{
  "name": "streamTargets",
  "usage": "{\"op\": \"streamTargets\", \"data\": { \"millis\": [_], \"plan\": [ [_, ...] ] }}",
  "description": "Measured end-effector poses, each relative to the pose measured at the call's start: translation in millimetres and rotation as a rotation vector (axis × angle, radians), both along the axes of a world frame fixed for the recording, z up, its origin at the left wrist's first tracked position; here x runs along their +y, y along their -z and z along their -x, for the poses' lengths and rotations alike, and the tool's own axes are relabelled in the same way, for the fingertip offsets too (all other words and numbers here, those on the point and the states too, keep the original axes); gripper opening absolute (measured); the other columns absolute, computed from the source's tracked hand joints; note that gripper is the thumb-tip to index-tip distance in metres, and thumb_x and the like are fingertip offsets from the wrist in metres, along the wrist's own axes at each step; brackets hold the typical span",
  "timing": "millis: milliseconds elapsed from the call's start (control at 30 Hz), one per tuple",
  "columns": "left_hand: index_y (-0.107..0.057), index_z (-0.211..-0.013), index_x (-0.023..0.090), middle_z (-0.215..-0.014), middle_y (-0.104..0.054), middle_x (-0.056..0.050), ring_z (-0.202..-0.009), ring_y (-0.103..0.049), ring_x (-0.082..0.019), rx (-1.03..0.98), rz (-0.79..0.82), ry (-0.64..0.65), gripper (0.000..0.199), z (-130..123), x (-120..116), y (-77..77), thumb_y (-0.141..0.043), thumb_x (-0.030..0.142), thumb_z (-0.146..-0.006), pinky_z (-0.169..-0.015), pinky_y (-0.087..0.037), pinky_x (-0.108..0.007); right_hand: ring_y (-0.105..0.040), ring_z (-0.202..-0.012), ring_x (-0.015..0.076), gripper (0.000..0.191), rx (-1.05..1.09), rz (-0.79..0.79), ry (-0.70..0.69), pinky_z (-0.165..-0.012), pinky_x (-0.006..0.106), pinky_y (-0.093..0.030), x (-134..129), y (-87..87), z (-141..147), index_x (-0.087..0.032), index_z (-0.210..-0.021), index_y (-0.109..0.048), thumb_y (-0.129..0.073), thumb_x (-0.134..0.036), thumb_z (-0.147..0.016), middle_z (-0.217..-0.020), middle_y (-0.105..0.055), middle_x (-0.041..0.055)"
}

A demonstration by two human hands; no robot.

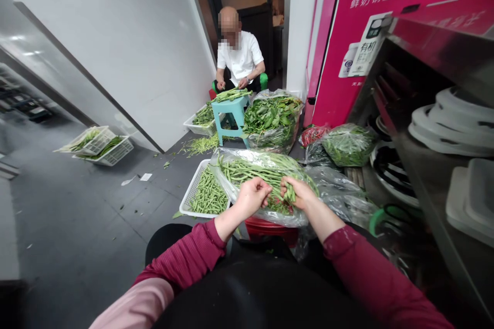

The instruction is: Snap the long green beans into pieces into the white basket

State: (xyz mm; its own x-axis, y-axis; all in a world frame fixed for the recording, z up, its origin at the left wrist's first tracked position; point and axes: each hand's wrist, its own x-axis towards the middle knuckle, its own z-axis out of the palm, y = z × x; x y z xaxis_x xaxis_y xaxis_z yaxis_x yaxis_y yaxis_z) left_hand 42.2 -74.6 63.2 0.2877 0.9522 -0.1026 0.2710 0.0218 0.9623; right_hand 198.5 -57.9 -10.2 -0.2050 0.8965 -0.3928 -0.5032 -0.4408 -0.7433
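long bean [275,191] lying crosswise, hand to hand

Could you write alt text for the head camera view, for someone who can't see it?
Two hands, left hand and right hand, grip long green beans over a plastic bag. A white basket of cut beans sits left; another person sits beyond.

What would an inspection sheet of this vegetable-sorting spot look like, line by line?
Surface: grey floor, scraps scattered.
Job's things: long beans in an open plastic bag; white basket of cut pieces beside it.
Clutter: leafy greens bag, more bagged vegetables, two baskets by the wall.
Hands: left hand and right hand both grip beans.
Cables: nothing seen.
Surroundings: seated person at a teal stool; plates shelved right.
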Motion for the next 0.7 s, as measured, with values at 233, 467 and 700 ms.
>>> {"op": "streamTargets", "data": {
  "millis": [233,467,700],
  "plan": [
    [-0.052,-0.056,0.016,-0.052,-0.052,0.002,-0.048,-0.044,-0.008,0.206,-0.182,0.018,0.021,10,18,27.5,-0.062,0.031,-0.067,-0.046,-0.031,-0.018,-0.053,-0.046,0.0084,0.015,0.158,0.036,-0.257,-0.048,0.023,-0.046,-21,-5.0,11,-0.014,-0.079,-0.055,-0.062,-0.026,-0.073,-0.064,-0.059,0.0005],
    [-0.039,-0.062,0.017,-0.044,-0.028,0.010,-0.031,-0.020,-0.002,-0.481,0.398,0.201,0.038,1,6,24.8,-0.058,0.050,-0.068,-0.034,-0.014,-0.017,-0.050,-0.043,0.0091,0.024,-0.002,-0.273,-0.312,-0.047,0.025,-0.044,-21,-10.6,3,-0.017,-0.080,-0.051,-0.068,-0.029,-0.067,-0.057,-0.055,-0.0035],
    [-0.055,-0.085,0.015,-0.075,-0.057,-0.004,-0.067,-0.055,-0.014,0.207,-0.132,0.186,0.018,6,34,64.2,-0.059,0.019,-0.068,-0.062,-0.045,-0.028,-0.055,-0.050,0.0086,0.035,-0.023,-0.125,0.156,-0.050,0.022,-0.049,-8,-0.9,-29,-0.020,-0.097,-0.056,-0.069,-0.024,-0.065,-0.068,-0.060,-0.0035]
  ]
}}
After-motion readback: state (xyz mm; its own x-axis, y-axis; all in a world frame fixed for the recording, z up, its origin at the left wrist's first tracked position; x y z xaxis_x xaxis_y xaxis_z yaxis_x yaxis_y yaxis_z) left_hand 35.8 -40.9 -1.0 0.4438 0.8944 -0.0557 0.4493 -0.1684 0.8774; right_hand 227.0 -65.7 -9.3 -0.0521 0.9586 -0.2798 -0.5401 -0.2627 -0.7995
